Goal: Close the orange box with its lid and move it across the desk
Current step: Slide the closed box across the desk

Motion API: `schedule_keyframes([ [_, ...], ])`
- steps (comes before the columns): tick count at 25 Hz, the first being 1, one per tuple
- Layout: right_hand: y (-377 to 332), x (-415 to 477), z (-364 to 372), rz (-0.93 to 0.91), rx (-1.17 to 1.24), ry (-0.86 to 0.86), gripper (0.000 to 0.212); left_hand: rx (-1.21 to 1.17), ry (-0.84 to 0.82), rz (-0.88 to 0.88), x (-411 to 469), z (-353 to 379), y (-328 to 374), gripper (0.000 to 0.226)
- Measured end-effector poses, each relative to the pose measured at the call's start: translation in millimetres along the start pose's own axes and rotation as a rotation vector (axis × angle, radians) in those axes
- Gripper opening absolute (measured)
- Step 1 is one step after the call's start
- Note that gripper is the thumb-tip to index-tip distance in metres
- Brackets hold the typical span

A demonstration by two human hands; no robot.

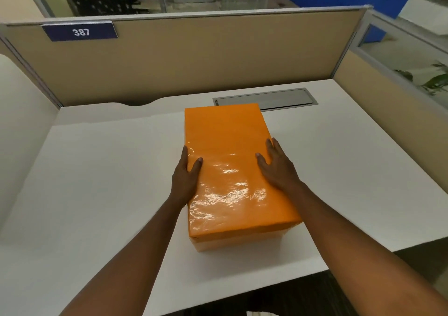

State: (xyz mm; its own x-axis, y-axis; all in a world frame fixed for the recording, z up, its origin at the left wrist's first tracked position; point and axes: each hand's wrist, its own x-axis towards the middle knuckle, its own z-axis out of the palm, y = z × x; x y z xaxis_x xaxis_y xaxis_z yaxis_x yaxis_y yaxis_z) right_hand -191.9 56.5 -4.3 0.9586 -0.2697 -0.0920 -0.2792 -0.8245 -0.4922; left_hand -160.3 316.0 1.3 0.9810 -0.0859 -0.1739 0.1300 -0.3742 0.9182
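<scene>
Two bare arms are stretched out from the near edge of the white desk (97,170). The orange box (232,170) is held between the two hands, near the middle of the desk. The left hand (185,177) is pressed flat against the box's left side, with its thumb laid on the shiny top. The right hand (278,167) is pressed against the right side, and its thumb is laid on the top too. Both hands are spread open, not curled into fists. The lid (225,133) is seen already on the box, and the box is shut. Just behind the box, a grey metal flap (286,98) is set into the desk. Farther back, a tan wall (206,56) is stood up, and a blue sign (80,32) with 387 is stuck on it.
</scene>
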Motion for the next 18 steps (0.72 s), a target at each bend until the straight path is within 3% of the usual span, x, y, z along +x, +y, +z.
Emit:
schedule_keyframes([
  [3, -1.4, -0.4, 0.4, -0.010, -0.012, -0.021, 0.070, 0.109, 0.044, -0.009, -2.7, 2.9, 3.6, 0.067],
  [5, -2.2, -0.3, 0.9, -0.018, 0.024, -0.035, 0.069, 0.203, 0.180, 0.039, -9.7, 4.5, 4.5, 0.066],
  [8, 0.3, 1.0, -7.4, 0.080, 0.361, 0.002, 0.063, 0.292, 0.343, 0.073, -16.6, 4.8, 5.5, 0.062],
  [11, 19.3, -9.9, -19.6, 0.240, 0.833, 0.102, 0.043, 0.127, 0.363, 0.015, -22.1, -0.5, 8.2, 0.043],
  [13, 39.1, -27.4, -18.2, 0.256, 1.002, 0.014, 0.030, -0.053, 0.381, -0.023, -32.7, -9.9, 2.5, 0.029],
  [18, 66.8, -68.1, -9.1, 0.090, 1.129, -0.263, 0.050, -0.283, 0.190, -0.099, -74.8, -13.0, -15.8, 0.025],
])
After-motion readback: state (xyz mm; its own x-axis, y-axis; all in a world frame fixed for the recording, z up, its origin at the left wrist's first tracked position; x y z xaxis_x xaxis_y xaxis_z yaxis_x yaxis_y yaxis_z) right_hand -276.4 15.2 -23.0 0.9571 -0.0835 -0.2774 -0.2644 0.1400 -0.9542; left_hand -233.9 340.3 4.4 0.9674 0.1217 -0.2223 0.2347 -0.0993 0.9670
